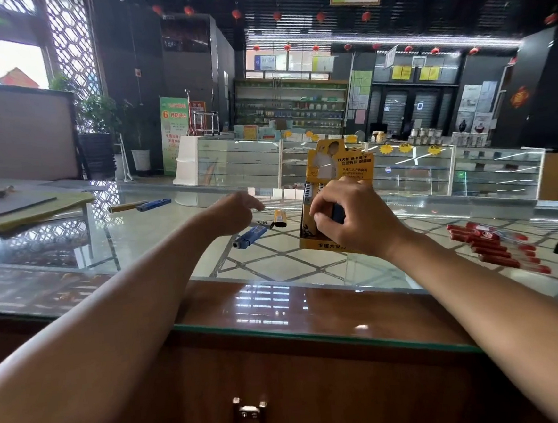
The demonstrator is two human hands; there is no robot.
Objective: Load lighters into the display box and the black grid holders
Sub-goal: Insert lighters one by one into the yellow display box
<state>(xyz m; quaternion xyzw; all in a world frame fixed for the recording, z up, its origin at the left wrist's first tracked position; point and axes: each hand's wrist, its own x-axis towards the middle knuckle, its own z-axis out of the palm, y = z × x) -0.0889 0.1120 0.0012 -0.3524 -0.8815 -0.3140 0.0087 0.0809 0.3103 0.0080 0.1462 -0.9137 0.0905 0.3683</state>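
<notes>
At the display box, right fingers grip a lighter; left fingers hang loose.

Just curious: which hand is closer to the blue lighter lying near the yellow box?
Left. The left hand hovers just above the blue lighter; the right hand is farther right, holding a dark lighter at the yellow display box.
</notes>
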